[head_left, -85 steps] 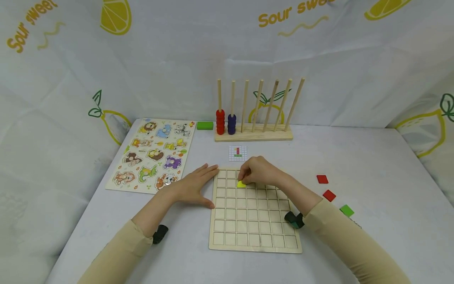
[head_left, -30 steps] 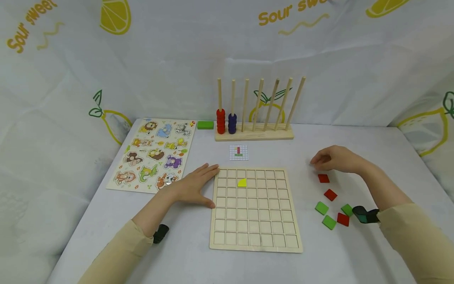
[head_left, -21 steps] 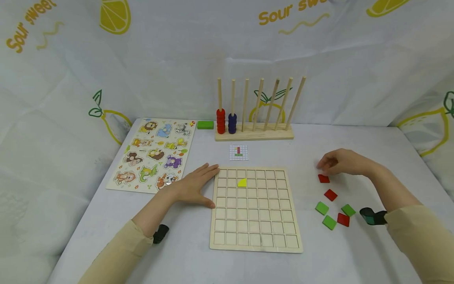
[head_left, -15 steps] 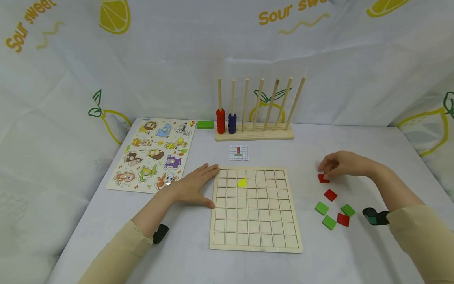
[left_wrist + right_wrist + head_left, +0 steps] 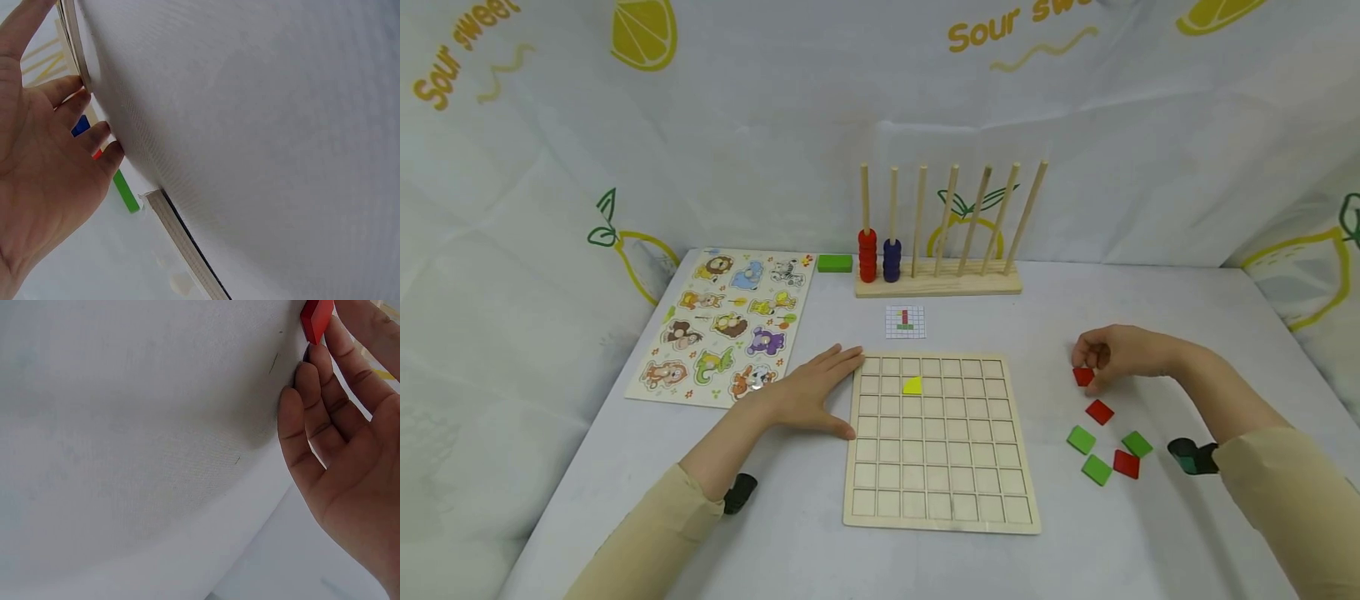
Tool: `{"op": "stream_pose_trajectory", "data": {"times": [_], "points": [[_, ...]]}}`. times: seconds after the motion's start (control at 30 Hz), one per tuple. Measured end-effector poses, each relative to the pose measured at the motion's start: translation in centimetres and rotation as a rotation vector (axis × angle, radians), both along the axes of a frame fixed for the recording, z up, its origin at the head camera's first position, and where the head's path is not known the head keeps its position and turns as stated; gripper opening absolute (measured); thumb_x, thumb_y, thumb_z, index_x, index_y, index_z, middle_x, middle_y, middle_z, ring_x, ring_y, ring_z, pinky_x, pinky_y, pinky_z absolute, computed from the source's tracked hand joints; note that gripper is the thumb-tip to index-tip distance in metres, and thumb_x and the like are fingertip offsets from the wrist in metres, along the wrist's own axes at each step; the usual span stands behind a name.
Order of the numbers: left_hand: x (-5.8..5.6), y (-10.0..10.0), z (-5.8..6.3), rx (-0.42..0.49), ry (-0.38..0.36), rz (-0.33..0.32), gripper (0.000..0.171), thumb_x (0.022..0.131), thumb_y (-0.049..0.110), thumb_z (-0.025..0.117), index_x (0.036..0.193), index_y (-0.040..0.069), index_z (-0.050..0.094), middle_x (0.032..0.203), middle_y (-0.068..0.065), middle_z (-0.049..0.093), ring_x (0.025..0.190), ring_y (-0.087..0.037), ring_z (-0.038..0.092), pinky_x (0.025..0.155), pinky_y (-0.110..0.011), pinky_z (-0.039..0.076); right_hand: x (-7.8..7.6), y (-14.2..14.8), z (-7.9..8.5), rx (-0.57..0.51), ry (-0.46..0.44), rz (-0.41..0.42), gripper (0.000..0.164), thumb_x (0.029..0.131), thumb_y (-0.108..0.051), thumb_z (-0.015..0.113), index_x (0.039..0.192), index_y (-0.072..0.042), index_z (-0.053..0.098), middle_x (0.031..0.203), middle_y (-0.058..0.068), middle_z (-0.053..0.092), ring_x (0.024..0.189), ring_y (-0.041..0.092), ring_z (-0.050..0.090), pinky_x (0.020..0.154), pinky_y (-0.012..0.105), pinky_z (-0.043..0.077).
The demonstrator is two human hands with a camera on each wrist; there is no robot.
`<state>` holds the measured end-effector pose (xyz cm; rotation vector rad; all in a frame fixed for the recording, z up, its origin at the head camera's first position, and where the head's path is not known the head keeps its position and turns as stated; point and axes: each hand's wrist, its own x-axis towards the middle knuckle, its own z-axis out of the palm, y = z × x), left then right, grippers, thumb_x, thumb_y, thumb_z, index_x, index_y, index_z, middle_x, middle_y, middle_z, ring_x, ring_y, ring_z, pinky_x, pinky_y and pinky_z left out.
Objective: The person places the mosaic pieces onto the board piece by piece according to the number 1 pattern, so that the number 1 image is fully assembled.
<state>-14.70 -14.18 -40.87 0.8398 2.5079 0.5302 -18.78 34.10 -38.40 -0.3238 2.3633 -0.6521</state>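
My left hand (image 5: 805, 400) lies spread at the left edge of a wooden grid board (image 5: 942, 528), fingertips at its upper corner and thumb at its side. The left wrist view shows those fingers straight, holding nothing. In the board's second row sits a yellow quarter-circle tile (image 5: 913, 386). To the right of the board, my right hand (image 5: 1123, 352) pinches a red square tile (image 5: 1082, 377) between thumb and fingers. That red tile (image 5: 317, 320) stands tilted at the fingertips in the right wrist view, low over the white cloth.
Nearer me lie two more red tiles (image 5: 1100, 412) and several green tiles (image 5: 1097, 470). Behind the board is a small pattern card (image 5: 906, 332), then a peg stand (image 5: 937, 287) with red and purple beads. An animal puzzle (image 5: 651, 346) and a green block (image 5: 835, 264) are at left.
My right hand has left the yellow tile in the board and gone right to the farthest red tile, where its fingers have closed on it. The left hand has stayed in place.
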Motion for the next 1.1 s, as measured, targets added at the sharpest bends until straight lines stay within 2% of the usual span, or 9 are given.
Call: {"op": "stream_pose_trajectory", "data": {"times": [0.4,1.1], "points": [[-0.19,0.05,0.08,-0.002,0.015,-0.011,0.110,0.077,0.057,0.077,0.159,0.012,0.019,0.169,-0.002,0.012,0.157,-0.034,0.005,0.128,-0.053,0.016,0.39,-0.19,-0.04,0.025,0.073,0.027,0.029,0.077,-0.016,0.082,0.096,-0.009,0.061,0.083,0.001,0.053,0.080,0.014,0.048,0.063,0.024,0.042],[-0.01,0.00,-0.21,0.000,0.008,-0.008,0.110,0.077,0.056,0.078,0.159,0.012,0.019,0.169,-0.003,0.013,0.157,-0.034,0.005,0.127,-0.054,0.017,0.77,-0.54,-0.46,0.058,0.125,-0.005,0.028,0.075,-0.014,0.082,0.088,-0.008,0.058,0.079,0.001,0.054,0.079,0.017,0.049,0.062,0.027,0.043]]}}
